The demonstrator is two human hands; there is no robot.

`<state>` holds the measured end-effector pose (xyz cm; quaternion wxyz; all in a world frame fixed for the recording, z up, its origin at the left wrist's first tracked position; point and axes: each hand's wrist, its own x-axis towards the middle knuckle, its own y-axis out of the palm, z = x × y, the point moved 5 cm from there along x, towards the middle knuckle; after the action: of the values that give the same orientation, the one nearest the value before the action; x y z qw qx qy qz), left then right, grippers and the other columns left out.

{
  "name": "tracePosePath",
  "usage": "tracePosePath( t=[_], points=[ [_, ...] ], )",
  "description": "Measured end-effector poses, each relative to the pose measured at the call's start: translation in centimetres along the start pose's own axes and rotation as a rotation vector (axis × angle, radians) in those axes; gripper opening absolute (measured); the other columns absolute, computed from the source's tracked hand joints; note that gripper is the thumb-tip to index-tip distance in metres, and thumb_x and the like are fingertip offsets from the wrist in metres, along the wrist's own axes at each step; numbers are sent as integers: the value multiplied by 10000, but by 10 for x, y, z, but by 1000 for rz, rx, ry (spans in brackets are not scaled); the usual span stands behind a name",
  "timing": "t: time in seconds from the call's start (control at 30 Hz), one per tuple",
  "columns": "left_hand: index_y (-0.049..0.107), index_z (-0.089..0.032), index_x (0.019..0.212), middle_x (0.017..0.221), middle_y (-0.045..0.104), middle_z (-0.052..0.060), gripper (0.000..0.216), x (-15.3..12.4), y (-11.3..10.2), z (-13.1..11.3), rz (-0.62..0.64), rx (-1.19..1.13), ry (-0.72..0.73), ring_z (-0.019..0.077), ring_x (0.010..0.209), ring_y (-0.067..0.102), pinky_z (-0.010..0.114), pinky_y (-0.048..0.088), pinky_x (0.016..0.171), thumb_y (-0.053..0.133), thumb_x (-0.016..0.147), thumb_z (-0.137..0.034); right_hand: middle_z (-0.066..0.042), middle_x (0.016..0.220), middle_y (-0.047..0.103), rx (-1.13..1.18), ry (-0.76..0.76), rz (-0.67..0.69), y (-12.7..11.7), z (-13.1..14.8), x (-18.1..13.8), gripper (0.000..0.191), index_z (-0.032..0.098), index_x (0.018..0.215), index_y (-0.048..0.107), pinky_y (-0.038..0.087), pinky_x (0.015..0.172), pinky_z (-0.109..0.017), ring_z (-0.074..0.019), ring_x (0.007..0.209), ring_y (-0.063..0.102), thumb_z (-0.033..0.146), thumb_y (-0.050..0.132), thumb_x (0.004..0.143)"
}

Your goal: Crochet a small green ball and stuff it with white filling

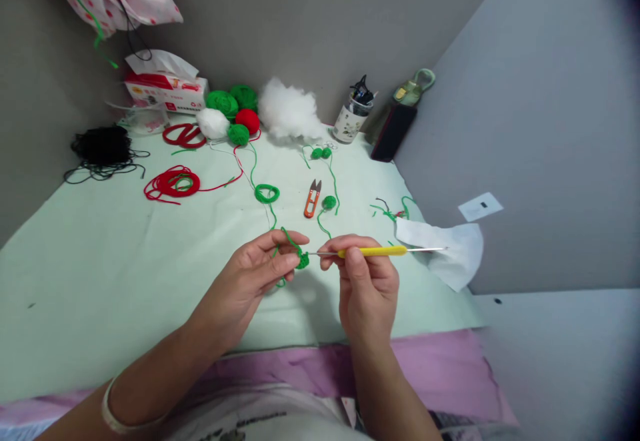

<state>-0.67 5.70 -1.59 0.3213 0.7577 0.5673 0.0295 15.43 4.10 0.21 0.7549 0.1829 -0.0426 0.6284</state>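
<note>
My left hand (255,271) pinches a small green crochet piece (302,260), with green yarn (285,234) looped over its forefinger. My right hand (365,281) grips a crochet hook with a yellow handle (373,251); the metal tip points left into the green piece. Both hands hover above the pale green table cover (100,261), near its front edge. The green strand runs back to a small coil of green yarn (267,193).
Orange thread snips (313,198) lie just behind the hands beside small green crocheted pieces (329,202). Red yarn coils (173,182), black yarn (103,148), yarn balls (235,111), white stuffing (290,111), a tissue box (165,88) and a jar (350,118) line the back. White paper (450,244) lies right.
</note>
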Motion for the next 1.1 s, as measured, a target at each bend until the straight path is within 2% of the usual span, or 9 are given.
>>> tracePosePath(
  t=[0.2,0.47,0.93,1.1],
  points=[
    [809,-240,938,783,643,-26,159,0,1,-2,-5,-9,-2,110,722,525,241,437,746,872,813,-315,-28,889,781,-4,2,2,-1,1,-1,174,244,967,788,580,718,-309,-152,749,699,322,644,1028],
    [772,-229,855,796,657,-19,155,1,0,0,-13,8,1,125,737,530,251,421,730,878,793,-323,-26,885,777,-12,-10,-3,2,1,-1,168,251,969,794,576,714,-312,-153,756,693,316,650,1026],
    [759,-212,819,754,631,-16,169,2,3,-4,-40,29,35,145,728,491,277,393,711,884,764,-310,-24,893,769,-161,-205,-24,9,11,-6,172,273,997,788,572,670,-323,-158,738,682,231,624,1030],
    [759,-217,809,758,621,-19,175,0,2,-5,-58,52,44,149,739,487,285,396,728,888,752,-320,-28,894,763,-213,-219,-7,10,13,-8,186,273,1000,785,577,663,-324,-164,748,682,231,607,1036]
  ],
)
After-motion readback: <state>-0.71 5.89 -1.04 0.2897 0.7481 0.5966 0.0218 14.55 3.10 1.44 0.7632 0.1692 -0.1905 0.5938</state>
